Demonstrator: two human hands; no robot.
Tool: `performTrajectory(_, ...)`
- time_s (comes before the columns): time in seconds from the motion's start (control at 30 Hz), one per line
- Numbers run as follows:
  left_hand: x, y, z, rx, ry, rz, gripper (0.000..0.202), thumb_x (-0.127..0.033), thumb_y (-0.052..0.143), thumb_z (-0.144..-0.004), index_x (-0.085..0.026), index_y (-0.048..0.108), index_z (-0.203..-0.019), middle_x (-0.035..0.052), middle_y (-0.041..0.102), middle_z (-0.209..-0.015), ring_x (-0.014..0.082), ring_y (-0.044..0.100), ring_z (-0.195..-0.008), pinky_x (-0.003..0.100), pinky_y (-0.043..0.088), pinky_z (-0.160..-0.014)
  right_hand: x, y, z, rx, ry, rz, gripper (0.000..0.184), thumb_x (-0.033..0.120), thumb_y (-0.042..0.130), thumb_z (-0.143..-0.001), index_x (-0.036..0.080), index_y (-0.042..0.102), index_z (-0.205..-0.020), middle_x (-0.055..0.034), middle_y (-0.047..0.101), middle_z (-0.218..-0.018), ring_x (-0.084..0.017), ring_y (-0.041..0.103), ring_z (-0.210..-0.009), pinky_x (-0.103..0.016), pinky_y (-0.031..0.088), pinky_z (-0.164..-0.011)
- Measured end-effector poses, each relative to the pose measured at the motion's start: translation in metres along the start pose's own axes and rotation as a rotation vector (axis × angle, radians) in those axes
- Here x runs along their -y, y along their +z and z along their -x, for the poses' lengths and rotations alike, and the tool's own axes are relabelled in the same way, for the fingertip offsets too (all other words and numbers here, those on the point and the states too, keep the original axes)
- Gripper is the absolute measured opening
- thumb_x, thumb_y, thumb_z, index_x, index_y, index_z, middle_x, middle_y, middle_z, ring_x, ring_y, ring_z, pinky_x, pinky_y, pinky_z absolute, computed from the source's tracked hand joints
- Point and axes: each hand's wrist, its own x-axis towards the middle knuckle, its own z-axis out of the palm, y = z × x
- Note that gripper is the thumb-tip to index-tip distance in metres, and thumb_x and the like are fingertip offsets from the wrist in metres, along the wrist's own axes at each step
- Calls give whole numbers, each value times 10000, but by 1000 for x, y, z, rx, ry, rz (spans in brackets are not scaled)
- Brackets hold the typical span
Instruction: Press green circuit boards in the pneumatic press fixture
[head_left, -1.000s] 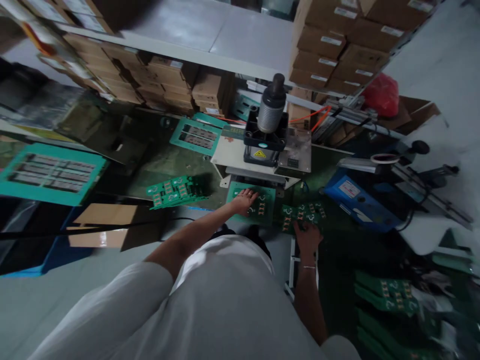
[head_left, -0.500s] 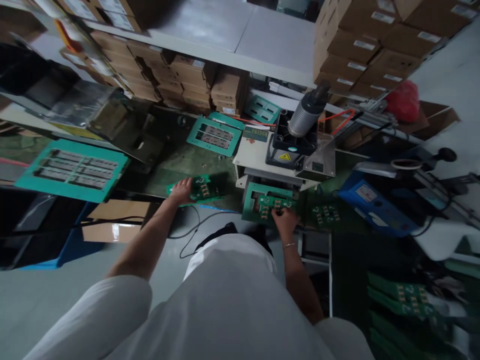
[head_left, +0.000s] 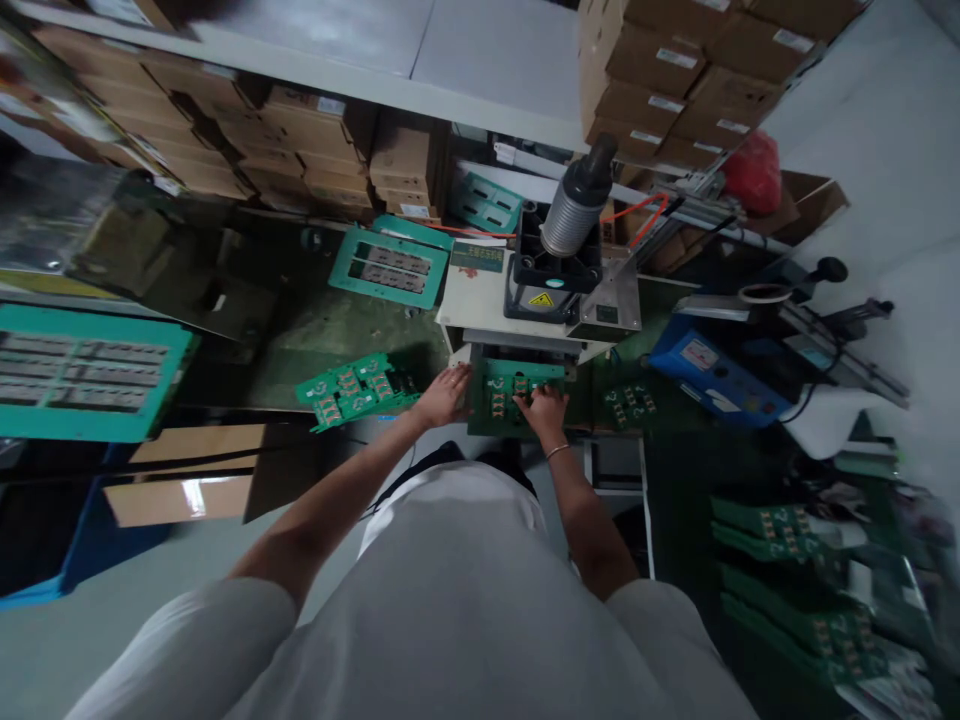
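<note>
A green circuit board (head_left: 497,402) with copper-coloured parts lies flat in the green fixture (head_left: 480,424) at the front of the press (head_left: 480,290). On its right half rests my right hand (head_left: 546,412), thumb and fingers apart on the top face. My left hand (head_left: 444,398) is stretched out at the fixture's left side, by the press's front left corner, and holds nothing that I can see. Left of it, several more green circuit boards (head_left: 349,388) lie overlapping on the bench's front edge.
Another board (head_left: 630,404) lies right of the press, before a blue machine (head_left: 720,370). Teal frames (head_left: 388,265) lie behind on the bench; a larger teal frame (head_left: 82,375) is at far left. Stacked boards (head_left: 780,530) stand at lower right. Cartons (head_left: 322,140) line the back.
My left hand has let go of the boards at left and moved right to the fixture. The board under my right hand, tilted before, now lies flat in the fixture. The view has shifted.
</note>
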Motion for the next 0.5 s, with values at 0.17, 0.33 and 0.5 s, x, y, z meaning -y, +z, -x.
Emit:
performTrajectory(0.17,-33,19,-32,38,101,8,950,-585,599,-938,-44,282,-1652,236,213,-1722,352,182,-1622,508,151,-1311,-64,5,-1,-26,-246,-8,869,778,431,-964,145,483,-1557,-206,453,-1617,-387,366,-1480,-512,357,-1126)
performTrajectory(0.33,-21,30,-29,16,84,-17,919,-590,560,-960,-91,258,-1670,211,239,-1721,328,211,-1618,501,137,-1309,-93,19,-8,-8,-407,13,957,748,422,-975,76,309,-1647,-176,316,-1706,-363,186,-1600,-536,175,-1278)
performTrajectory(0.5,-20,32,-19,12,21,-17,986,-570,618,-906,-81,239,-1674,228,238,-1719,355,214,-1614,522,131,-1306,-91,27,-10,-37,-461,-13,923,703,402,-1004,41,306,-1640,-203,298,-1706,-357,179,-1608,-556,126,-1298)
